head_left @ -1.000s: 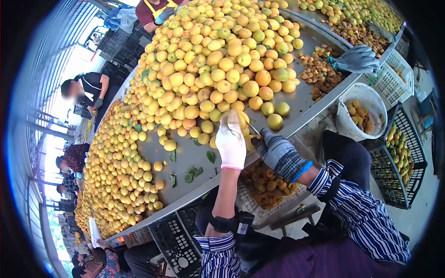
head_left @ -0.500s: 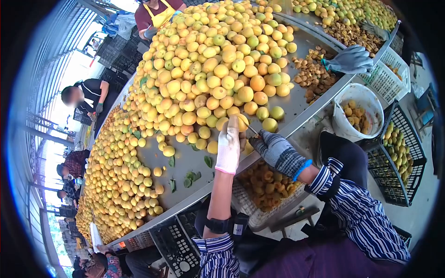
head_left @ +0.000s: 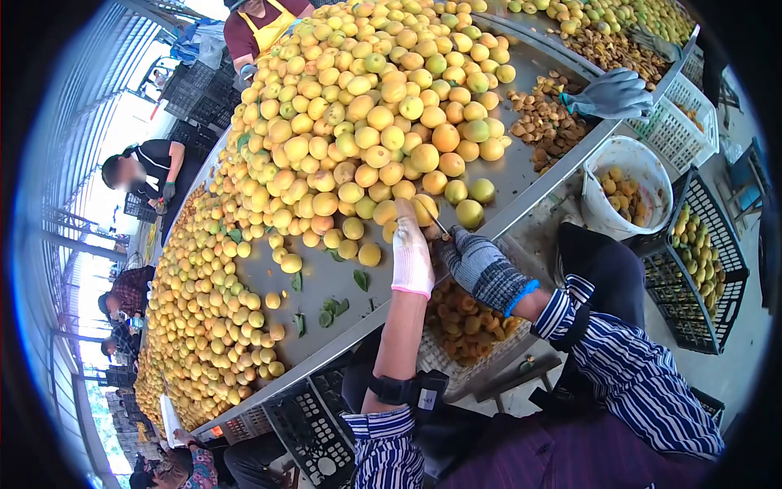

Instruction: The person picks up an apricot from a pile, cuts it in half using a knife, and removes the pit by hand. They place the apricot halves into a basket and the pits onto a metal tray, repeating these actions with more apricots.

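Observation:
My left hand (head_left: 413,254), in a white and pink glove, has its fingers wrapped round a yellow fruit (head_left: 424,209) at the near edge of the metal table (head_left: 521,196). To its right, my right hand (head_left: 481,265), in a grey knitted glove with a blue cuff, is closed on a thin metal tool (head_left: 440,223). The tool's tip reaches the fruit in my left hand. A large pile of yellow fruit (head_left: 358,122) lies just beyond both hands. Below them stands a crate of halved fruit (head_left: 468,322).
Pitted pieces (head_left: 547,122) and a grey glove (head_left: 612,94) lie at the table's right side. A white bucket (head_left: 627,191) and a black crate (head_left: 699,261) stand on the right. Co-workers (head_left: 167,171) sit along the far left side; another person (head_left: 265,26) is at the top.
The view has shifted slightly. Both hands remain close together at the table edge, and the tool's shaft now shows more against the fruit.

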The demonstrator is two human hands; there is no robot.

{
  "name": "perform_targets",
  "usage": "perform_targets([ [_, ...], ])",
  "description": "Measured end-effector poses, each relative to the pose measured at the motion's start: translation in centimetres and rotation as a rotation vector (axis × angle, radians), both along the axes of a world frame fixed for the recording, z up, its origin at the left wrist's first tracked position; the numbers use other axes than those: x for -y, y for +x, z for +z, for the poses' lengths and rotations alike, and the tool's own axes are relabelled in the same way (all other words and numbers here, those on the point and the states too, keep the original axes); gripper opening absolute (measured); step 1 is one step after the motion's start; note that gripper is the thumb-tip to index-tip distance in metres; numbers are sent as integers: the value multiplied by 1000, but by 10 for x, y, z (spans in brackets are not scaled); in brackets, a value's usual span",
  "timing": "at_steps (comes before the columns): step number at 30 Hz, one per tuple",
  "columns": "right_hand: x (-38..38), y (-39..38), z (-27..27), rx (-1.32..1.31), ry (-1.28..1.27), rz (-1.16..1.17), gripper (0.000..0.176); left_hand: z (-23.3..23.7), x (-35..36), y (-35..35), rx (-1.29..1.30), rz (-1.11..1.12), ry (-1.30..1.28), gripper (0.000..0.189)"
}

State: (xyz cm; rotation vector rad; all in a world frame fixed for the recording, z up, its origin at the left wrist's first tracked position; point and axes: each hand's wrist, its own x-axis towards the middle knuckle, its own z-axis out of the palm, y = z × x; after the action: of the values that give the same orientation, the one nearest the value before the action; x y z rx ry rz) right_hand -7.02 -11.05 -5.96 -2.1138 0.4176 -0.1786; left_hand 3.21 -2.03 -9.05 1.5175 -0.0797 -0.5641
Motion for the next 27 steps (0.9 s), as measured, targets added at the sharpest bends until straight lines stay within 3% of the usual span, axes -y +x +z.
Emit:
perform_targets([
  [3,2,-2,-8,164,-196,24,28,13,1,2,-101,-60,-51,61],
  [5,4,2,-9,185,-126,-18,28,28,3,-2,-46,-39,82,62],
  [6,5,3,-8,187,-49,-60,28,36,-4,-11,509,-165,323,60],
  [7,6,2,-6,193,-51,-61,28,43,-2,-13,515,-164,321,60],
  [9,3,-4,1,131,-118,15,29,64,3,-21,-124,-19,94,59],
  [10,3,-9,7,147,-200,57,28,47,0,-9,-127,-19,99,59],
  [12,4,-2,-3,124,-96,32,27,-5,-12,19,525,-63,310,60],
  [15,4,2,-8,83,41,-1,25,-2,-8,16,519,-46,306,62],
  [17,2,1,-15,193,-79,2,26,1,-2,7,376,-53,251,63],
  [19,2,1,-12,149,-44,-5,27,8,3,2,60,-4,79,64],
  [20,2,1,-8,110,-12,-7,28,14,0,2,181,-64,138,66],
  [23,8,1,2,96,19,-5,30,33,-6,1,201,-111,223,64],
  [24,12,1,5,73,29,7,36,21,-5,4,413,-46,135,58],
  [25,16,-1,7,74,23,8,36,10,-9,9,414,-44,129,58],
  [27,20,-5,11,94,14,32,46,34,-11,1,318,-112,146,53],
])
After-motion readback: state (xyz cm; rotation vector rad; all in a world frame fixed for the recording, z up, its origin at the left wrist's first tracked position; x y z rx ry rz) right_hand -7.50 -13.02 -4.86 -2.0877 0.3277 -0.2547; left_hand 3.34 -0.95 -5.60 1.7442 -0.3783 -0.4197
